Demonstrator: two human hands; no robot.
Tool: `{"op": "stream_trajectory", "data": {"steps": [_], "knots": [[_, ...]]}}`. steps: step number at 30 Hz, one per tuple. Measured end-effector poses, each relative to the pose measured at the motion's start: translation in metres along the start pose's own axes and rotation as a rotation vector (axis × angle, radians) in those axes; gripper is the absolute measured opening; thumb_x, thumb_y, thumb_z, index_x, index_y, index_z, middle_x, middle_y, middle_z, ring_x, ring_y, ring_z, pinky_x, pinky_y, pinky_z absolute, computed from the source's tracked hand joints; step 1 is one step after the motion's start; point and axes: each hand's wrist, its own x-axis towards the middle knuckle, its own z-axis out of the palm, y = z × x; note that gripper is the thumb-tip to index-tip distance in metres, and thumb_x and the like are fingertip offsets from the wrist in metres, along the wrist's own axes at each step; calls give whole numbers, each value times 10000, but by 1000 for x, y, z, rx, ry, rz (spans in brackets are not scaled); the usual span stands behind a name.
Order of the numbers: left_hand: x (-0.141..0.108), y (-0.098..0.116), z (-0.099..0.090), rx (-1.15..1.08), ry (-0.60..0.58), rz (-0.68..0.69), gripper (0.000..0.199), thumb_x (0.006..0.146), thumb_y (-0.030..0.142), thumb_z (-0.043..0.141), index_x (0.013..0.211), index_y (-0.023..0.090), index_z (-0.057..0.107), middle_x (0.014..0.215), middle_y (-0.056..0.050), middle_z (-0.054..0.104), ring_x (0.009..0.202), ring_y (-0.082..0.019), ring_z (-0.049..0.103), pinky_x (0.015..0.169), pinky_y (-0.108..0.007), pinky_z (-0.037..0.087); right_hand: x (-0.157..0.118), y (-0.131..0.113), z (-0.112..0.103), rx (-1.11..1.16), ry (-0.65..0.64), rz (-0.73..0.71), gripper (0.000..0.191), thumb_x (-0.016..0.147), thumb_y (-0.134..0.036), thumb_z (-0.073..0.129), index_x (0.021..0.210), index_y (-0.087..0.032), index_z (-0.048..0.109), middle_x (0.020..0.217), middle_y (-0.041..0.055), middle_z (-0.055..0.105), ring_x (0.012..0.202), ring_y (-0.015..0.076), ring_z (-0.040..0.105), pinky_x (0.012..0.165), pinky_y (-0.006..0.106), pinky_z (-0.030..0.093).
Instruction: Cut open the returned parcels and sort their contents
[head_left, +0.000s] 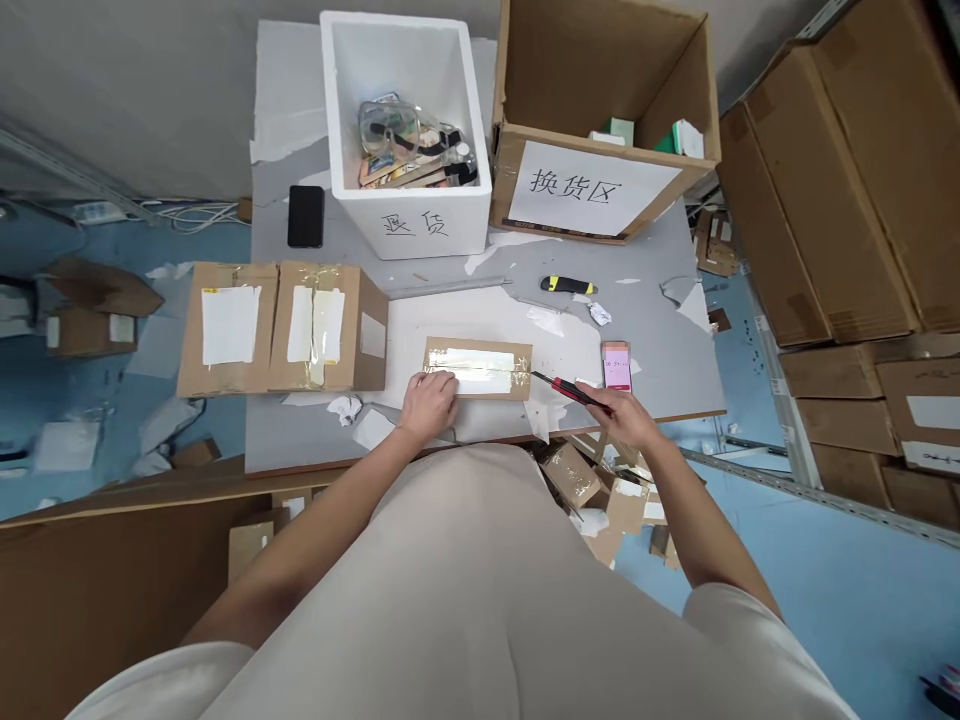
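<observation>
Bench (671, 365): near edge runs just on the body side of both hands; right edge beyond the right hand (621, 412). Open grey surface lies forward-right of the right hand, past a phone with a lit pink screen (616, 370). Left of the left hand (430, 402), room narrows: two taped cartons (311, 325) stand side by side. Straight ahead, a white foam box (431, 235) and a tall open carton (652, 195) close off the far side.

Materials: small parcel (484, 372) between the hands, brown cardboard, oblong, white label under glossy tape, lying on pale sheeting. Foam box smooth-walled, holding clear goggles and mixed items; tall carton has a handwritten white sheet. Crumpled paper (599, 314) and torn scraps ahead of the right hand, beside a yellow-and-black cutter (568, 286). Dark phone (306, 216) flat, far forward-left of the left hand.

Hands: left, fingers bent and close together on the parcel's near left corner; whether it pinches, cannot tell. Right, closed around a red-and-black knife (574, 390), blade pointing left at the parcel's right end; contact unclear.
</observation>
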Motion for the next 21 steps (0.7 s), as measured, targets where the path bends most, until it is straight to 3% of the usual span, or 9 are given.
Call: {"op": "stream_trajectory", "data": {"steps": [2, 4, 8, 11, 15, 21], "knots": [[9, 1, -6, 32, -43, 4, 296, 822, 263, 543, 1091, 162, 613, 1131, -146, 645, 1070, -304, 583, 971, -479, 364, -7, 6, 3, 98, 86, 57, 462, 902, -356, 472, 1337, -222, 556, 962, 71, 721, 684, 175, 642, 657, 309, 526], [19, -1, -11, 43, -73, 29, 427, 779, 364, 625, 1147, 151, 588, 1172, -169, 615, 1114, -332, 549, 999, -483, 341, -9, 9, 10, 261, 143, 146, 500, 887, -400, 507, 1348, -211, 543, 910, 66, 716, 612, 148, 611, 609, 298, 524], [44, -10, -10, 44, -106, 92, 1030, 548, 568, 781, 1390, 123, 387, 1484, -219, 323, 1363, -409, 289, 1120, -514, 185, 1, 4, 42, 650, 177, 342, 626, 852, -468, 551, 1416, -214, 454, 866, 50, 698, 517, 104, 531, 455, 246, 463], [57, -16, -4, 50, -170, 102, 1286, 445, 646, 789, 1474, 116, 227, 1536, -224, 213, 1418, -422, 147, 1146, -553, 44, 8, -5, 69, 842, 182, 409, 679, 822, -482, 587, 1428, -218, 433, 887, 47, 683, 503, 85, 499, 405, 219, 422], [61, -18, 1, 47, -191, 99, 1317, 438, 668, 774, 1484, 113, 198, 1494, -233, 292, 1390, -415, 217, 1144, -566, -2, 8, -11, 86, 976, 207, 434, 701, 800, -487, 613, 1424, -224, 431, 915, 38, 665, 502, 69, 477, 387, 204, 403], [64, -19, 1, 12, -168, 102, 1273, 453, 655, 762, 1473, 107, 233, 1443, -235, 355, 1326, -421, 303, 1138, -575, 43, 18, -8, 86, 1059, 178, 443, 737, 783, -488, 638, 1436, -236, 409, 872, 30, 673, 479, 66, 469, 378, 201, 381]]}}
